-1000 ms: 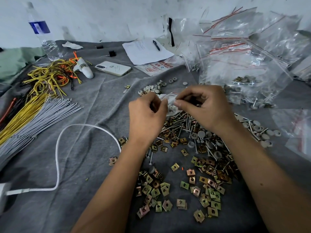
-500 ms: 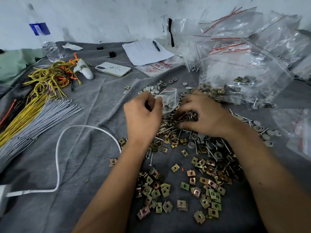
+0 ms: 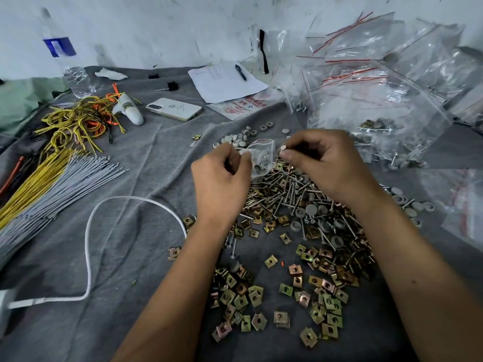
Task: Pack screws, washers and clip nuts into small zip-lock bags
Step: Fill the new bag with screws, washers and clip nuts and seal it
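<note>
Right hand (image 3: pixel 324 163) up off the heap again, back level with the bag mouth; half a second ago down in the pile of long silver screws (image 3: pixel 285 189), fingers (image 3: pixel 288 154) spread among them. Now curled, thumb and forefinger pinching one small silver screw (image 3: pixel 283 147) by its head, just beside the open top of the small clear zip-lock bag (image 3: pixel 261 158). Left hand (image 3: pixel 222 184) raised slightly, fingers curled and gripping the bag's left edge, as before. Bag held just above the far edge of the screw pile, a few grey round washers and screws visible inside. Much the same pose as one second ago, both hands meeting at the bag.

Unchanged on the grey cloth-covered worktop (image 3: pixel 136 231): brass-coloured square clip nuts (image 3: pixel 264 296) scattered nearest the camera, grey round washers (image 3: pixel 237 139) in a small cluster beyond the bag and more mixed into the screws. Heap of filled clear zip-lock bags with red seal lines (image 3: pixel 379 100) at far right. White phone (image 3: pixel 173 109), sheet of white paper with a black pen (image 3: pixel 224 81), clear plastic water bottle with a blue label (image 3: pixel 69 69), tangle of yellow and orange cords (image 3: pixel 75 121), bundle of grey ties (image 3: pixel 52 194) and looped white cable (image 3: pixel 91 244) all lying where they were.
</note>
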The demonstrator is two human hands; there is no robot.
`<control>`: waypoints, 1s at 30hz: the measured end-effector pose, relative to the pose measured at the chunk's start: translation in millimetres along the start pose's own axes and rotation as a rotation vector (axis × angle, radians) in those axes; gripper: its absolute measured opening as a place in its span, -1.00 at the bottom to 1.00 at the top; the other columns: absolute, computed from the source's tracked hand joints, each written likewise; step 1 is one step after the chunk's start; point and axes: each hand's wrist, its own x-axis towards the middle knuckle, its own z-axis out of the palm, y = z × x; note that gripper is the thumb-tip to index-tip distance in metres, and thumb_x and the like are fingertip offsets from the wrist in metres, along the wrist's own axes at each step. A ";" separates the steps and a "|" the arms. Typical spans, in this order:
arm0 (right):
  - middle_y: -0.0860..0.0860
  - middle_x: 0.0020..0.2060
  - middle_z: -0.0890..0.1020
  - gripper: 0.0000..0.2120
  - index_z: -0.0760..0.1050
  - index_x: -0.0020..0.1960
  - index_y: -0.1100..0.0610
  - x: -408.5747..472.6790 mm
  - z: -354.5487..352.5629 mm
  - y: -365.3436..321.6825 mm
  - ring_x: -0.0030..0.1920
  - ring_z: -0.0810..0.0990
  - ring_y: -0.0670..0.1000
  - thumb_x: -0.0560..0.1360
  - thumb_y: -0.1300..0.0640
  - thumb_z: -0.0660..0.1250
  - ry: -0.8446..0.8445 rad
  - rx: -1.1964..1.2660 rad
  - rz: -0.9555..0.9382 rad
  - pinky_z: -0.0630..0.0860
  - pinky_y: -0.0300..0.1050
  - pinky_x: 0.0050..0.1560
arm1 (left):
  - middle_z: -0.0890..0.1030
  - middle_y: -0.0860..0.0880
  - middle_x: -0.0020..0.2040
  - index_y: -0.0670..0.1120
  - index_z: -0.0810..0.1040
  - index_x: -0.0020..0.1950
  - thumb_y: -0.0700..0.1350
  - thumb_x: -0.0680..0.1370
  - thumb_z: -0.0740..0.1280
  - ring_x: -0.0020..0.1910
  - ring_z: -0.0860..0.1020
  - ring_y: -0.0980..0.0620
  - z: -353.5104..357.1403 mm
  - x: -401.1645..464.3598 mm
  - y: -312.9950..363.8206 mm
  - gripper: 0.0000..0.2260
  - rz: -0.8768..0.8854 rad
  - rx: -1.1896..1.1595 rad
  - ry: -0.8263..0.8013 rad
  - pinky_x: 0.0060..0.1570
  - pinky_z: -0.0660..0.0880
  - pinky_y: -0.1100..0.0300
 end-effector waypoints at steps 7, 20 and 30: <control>0.09 -0.28 0.71 -0.92 0.64 -0.04 0.13 -2.3 2.9 -5.7 -0.36 0.67 0.04 0.52 0.27 0.49 0.080 0.266 -0.033 0.56 -0.17 -0.40 | 0.52 0.02 -0.44 -0.11 0.51 -0.31 -0.08 0.56 0.44 -0.45 0.46 0.10 3.4 -2.1 0.4 -0.72 0.017 0.008 -0.065 -0.42 0.37 0.22; -0.02 -0.13 0.76 -0.85 0.68 -0.04 0.01 -1.0 6.4 -2.1 -0.28 0.71 -0.07 0.46 0.21 0.55 0.228 0.186 0.017 0.61 -0.20 -0.34 | 0.60 -0.16 -0.40 -0.17 0.54 -0.26 -0.06 0.60 0.42 -0.35 0.62 -0.25 1.6 -1.8 3.9 -0.71 -0.108 -0.103 -0.083 -0.33 0.56 -0.15; -0.04 -0.14 0.73 -0.88 0.69 0.00 0.15 -5.4 15.3 -9.5 -0.16 0.73 -0.10 0.47 0.21 0.55 0.187 -0.065 -0.216 0.66 -0.18 -0.16 | 0.57 -0.08 -0.44 -0.13 0.53 -0.28 -0.05 0.58 0.42 -0.40 0.58 -0.15 0.6 -2.8 7.1 -0.72 -0.016 -0.086 -0.068 -0.40 0.49 -0.04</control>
